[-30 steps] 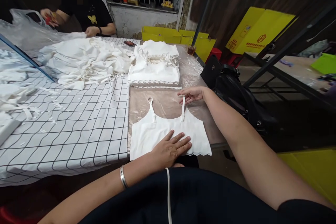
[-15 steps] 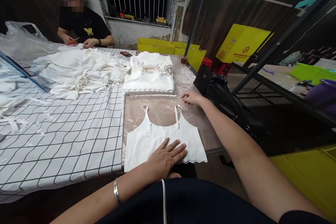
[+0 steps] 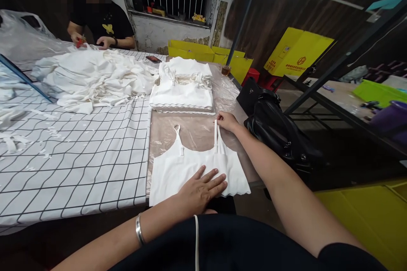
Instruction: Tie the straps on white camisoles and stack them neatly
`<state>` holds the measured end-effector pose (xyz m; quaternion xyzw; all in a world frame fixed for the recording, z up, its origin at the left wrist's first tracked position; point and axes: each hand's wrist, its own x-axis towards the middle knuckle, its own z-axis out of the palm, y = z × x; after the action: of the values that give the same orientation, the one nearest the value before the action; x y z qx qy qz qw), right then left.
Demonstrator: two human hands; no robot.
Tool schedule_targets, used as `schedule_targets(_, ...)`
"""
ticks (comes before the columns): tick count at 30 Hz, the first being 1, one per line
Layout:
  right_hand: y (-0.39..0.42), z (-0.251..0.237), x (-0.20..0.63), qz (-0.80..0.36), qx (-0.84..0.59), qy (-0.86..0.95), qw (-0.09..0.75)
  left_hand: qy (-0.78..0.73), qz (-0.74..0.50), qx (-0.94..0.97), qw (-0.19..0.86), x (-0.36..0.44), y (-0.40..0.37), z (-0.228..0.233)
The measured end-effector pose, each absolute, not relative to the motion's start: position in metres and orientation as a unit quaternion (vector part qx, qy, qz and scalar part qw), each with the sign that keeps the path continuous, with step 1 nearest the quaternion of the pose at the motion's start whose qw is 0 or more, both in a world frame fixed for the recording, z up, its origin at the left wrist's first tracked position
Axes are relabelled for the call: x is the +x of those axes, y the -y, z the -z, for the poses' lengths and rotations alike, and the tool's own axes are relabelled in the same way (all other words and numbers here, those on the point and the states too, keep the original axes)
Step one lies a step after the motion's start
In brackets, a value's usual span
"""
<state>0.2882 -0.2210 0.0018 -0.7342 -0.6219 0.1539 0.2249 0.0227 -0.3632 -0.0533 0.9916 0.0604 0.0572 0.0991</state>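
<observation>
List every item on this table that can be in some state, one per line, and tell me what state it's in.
white camisole: spread flat at the table edge
right strap: pulled straight, pinched by right hand
left strap: lying loose
left hand: flat, pressing the camisole
folded stack: neat, squared
loose pile: heaped, unsorted
black bag: appears closed

Table (image 3: 193, 133) under clear plastic, grid-checked cloth (image 3: 79, 156), loose white garments (image 3: 92, 78), folded stack (image 3: 182, 87), camisole (image 3: 193, 167), perhaps a phone (image 3: 155, 59)

Overhead light falls brightly on the bench (image 3: 79, 144); the room behind it is dim. Edges bow with wide-angle distortion, and focus stays sharp.
</observation>
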Motion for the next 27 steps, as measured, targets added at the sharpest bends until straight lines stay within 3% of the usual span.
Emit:
schedule_targets(6,0.233,0.013,0.284,-0.126,-0.76,0.592,0.238,-0.059,-0.056,0.992,0.096,0.025,0.363,0.05)
schedule_targets(10,0.24,-0.001,0.292,-0.185,-0.77,0.568,0.222,-0.092,-0.086,0.985,0.121,0.021,0.366,0.04)
schedule_targets(15,0.293,-0.035,0.319,-0.245,-0.788,0.529,0.198,-0.386,-0.218,0.889,0.111,-0.043,0.369,0.019)
schedule_targets(18,0.361,-0.033,0.312,-0.25,-0.798,0.523,0.166,-0.589,-0.147,0.793,0.054,-0.087,0.371,0.011)
schedule_targets(20,0.406,-0.021,0.293,-0.268,-0.807,0.51,0.131,-0.647,-0.086,0.755,0.057,-0.099,0.372,0.009)
schedule_targets(23,0.447,0.001,0.261,-0.203,-0.82,0.499,0.192,-0.645,-0.061,0.755,0.097,-0.092,0.371,0.008)
schedule_targets(27,0.458,0.012,0.242,-0.185,-0.81,0.443,0.336,-0.637,-0.141,0.731,0.199,-0.079,0.366,0.006)
